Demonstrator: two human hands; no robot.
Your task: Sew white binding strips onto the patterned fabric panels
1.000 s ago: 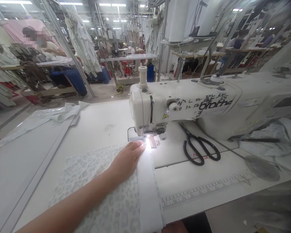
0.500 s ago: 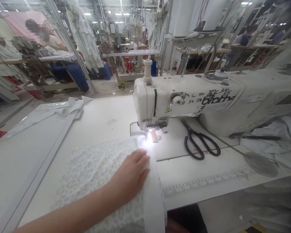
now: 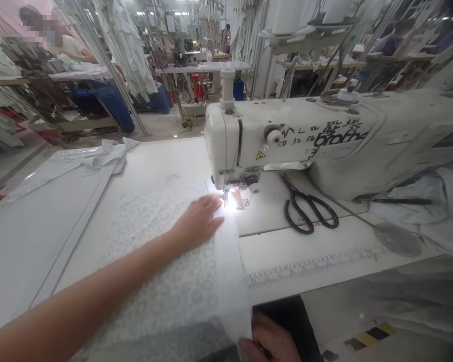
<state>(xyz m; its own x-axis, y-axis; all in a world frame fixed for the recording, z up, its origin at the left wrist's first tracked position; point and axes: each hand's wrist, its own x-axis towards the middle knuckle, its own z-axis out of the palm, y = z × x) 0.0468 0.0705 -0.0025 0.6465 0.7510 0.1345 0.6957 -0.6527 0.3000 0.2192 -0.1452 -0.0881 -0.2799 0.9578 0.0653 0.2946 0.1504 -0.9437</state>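
Observation:
Pale fabric with a leopard-like print lies on the sewing table, a plain white strip along its right edge. My left hand rests flat on the fabric with its fingers stretched forward, just left of the lit needle area. The front of the strip runs under the needle of a white sewing machine. Near the table's front edge, my right hand is closed on the strip's lower end, thumb on top; its other fingers are partly hidden.
Black-handled scissors lie right of the needle. A ruler scale runs along the table's front. Crumpled pale cloth is at the right, a board-like white panel at the left. Other people sit at machines farther back.
My left hand and the fabric have moved forward, towards the needle. My right hand has come up into view, holding the strip's lower end. The view has shifted slightly.

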